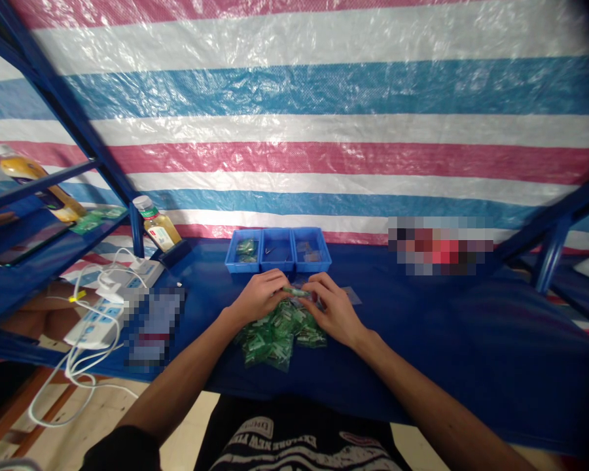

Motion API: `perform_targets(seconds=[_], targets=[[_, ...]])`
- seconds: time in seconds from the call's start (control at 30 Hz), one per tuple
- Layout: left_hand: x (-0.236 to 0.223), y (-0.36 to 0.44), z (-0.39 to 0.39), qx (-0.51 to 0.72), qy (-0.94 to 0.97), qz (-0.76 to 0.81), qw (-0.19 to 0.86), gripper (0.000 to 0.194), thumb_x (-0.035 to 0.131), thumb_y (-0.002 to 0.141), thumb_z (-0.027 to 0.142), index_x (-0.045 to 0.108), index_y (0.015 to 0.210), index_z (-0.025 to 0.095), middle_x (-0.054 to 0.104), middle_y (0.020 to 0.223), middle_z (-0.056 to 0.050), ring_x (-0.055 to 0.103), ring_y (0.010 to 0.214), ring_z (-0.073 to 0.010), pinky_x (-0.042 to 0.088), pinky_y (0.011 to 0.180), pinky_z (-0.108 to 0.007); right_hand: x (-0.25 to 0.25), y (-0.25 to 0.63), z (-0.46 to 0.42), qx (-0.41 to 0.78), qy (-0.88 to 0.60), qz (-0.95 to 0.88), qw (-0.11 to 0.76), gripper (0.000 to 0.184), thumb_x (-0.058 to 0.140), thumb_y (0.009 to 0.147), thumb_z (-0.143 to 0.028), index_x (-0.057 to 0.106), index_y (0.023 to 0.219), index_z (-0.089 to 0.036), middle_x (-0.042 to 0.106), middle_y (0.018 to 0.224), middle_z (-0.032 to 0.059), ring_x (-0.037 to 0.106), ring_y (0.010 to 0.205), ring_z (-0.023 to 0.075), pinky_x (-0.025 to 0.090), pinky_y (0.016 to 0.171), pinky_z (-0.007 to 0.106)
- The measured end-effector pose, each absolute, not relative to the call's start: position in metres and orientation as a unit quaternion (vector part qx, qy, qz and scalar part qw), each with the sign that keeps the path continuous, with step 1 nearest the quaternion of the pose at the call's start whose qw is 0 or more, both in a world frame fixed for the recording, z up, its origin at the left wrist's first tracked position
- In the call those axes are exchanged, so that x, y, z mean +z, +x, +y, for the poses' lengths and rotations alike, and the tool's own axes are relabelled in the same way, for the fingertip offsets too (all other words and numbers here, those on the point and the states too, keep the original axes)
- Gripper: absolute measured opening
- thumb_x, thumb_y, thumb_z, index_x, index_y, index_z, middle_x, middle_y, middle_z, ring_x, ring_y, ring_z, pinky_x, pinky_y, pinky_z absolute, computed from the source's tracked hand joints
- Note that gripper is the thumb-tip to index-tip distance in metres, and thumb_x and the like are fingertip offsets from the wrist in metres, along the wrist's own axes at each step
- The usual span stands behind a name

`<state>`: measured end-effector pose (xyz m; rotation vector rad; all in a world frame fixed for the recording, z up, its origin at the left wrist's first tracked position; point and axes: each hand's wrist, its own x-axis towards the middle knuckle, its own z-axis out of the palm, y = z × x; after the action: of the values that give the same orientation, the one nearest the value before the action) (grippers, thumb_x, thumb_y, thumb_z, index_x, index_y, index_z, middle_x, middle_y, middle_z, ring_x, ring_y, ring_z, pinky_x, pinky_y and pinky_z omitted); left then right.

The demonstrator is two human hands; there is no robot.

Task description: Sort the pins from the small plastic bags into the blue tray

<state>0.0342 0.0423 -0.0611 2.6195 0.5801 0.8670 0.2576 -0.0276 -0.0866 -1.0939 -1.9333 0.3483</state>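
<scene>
A small green plastic packet [296, 292] is stretched between my two hands above the table. My left hand [261, 296] pinches its left end, and the fingers of my right hand [334, 307] are closed on its right end. Just below them lies a heap of similar green see-through packets [269, 337]; their contents are too small to name. A clear plastic bag [352, 296] pokes out beyond my right hand. Behind my hands three blue trays stand side by side: the left tray [229, 258] holds green packets, the middle tray [277, 267] a thin metal piece, the right tray [325, 261] small clear packets.
On the blue table [422, 340], a white power strip [98, 320] with tangled cables and a blurred flat object [156, 327] lie left. A bottle [158, 226] stands behind them. Blue metal posts [137, 229] flank the table; a striped sheet [324, 157] hangs behind.
</scene>
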Motion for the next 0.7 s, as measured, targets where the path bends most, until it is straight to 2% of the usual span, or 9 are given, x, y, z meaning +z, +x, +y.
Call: perform_targets(seconds=[0.1,0.2,0.3,0.37,0.47,0.53,0.7], targets=[[-0.066,0.033,0.044,0.304,0.910,0.226,0.167,0.026,0.055,0.103,0.035,0.068,0.090,0.017,0.066,0.084,-0.007,0.063,0.081,-0.0178,0.050,0.074,-0.029,-0.090,0.258,-0.026,0.143,-0.435,-0.778,0.429,0.017,0.052,0.103,-0.033,0.065,0.107,-0.022,0.068,0.106,0.0090,0.064,0.075,0.0181,0.054,0.071,0.031],[-0.074,0.035,0.044,0.334,0.885,0.266,0.187,0.026,0.066,0.096,0.044,0.066,0.096,0.017,0.069,0.090,-0.005,0.063,0.072,-0.0141,0.051,0.070,-0.027,-0.097,0.259,-0.024,0.169,-0.463,-0.752,0.437,0.020,0.053,0.103,-0.033,0.061,0.119,-0.023,0.071,0.090,0.0044,0.065,0.068,0.0183,0.054,0.068,0.031],[-0.079,0.038,0.043,0.399,0.844,0.294,0.206,0.034,0.071,0.091,0.049,0.063,0.095,0.017,0.069,0.093,-0.004,0.062,0.069,-0.0124,0.052,0.067,-0.026,-0.101,0.259,-0.023,0.201,-0.490,-0.708,0.468,0.045,0.055,0.101,-0.033,0.043,0.143,-0.022,0.073,0.089,0.0020,0.065,0.063,0.0176,0.053,0.062,0.030],[-0.078,0.040,0.043,0.443,0.814,0.306,0.218,0.031,0.070,0.093,0.047,0.063,0.091,0.017,0.068,0.088,-0.003,0.062,0.071,-0.0126,0.051,0.067,-0.026,-0.101,0.259,-0.023,0.208,-0.488,-0.699,0.479,0.054,0.056,0.101,-0.033,0.034,0.149,-0.022,0.074,0.095,0.0031,0.067,0.066,0.0177,0.054,0.062,0.030],[-0.073,0.036,0.050,0.507,0.753,0.363,0.211,0.026,0.069,0.094,0.042,0.066,0.086,0.017,0.069,0.087,-0.003,0.063,0.077,-0.0144,0.051,0.071,-0.027,-0.098,0.259,-0.023,0.206,-0.485,-0.710,0.467,0.051,0.056,0.101,-0.034,0.037,0.146,-0.022,0.074,0.097,0.0039,0.069,0.069,0.0183,0.055,0.063,0.030],[-0.070,0.028,0.058,0.548,0.699,0.423,0.179,0.024,0.067,0.095,0.042,0.068,0.091,0.018,0.071,0.093,-0.004,0.064,0.082,-0.0162,0.052,0.074,-0.029,-0.096,0.259,-0.024,0.205,-0.483,-0.721,0.453,0.046,0.056,0.101,-0.033,0.040,0.143,-0.023,0.074,0.096,0.0036,0.070,0.070,0.0188,0.055,0.065,0.031],[-0.069,-0.005,0.082,0.499,0.666,0.548,0.082,0.024,0.057,0.099,0.038,0.073,0.106,0.021,0.074,0.101,-0.006,0.064,0.091,-0.0219,0.049,0.087,-0.035,-0.096,0.257,-0.026,0.194,-0.478,-0.745,0.423,0.039,0.055,0.101,-0.033,0.046,0.138,-0.024,0.074,0.095,0.0023,0.069,0.069,0.0185,0.054,0.064,0.030]])
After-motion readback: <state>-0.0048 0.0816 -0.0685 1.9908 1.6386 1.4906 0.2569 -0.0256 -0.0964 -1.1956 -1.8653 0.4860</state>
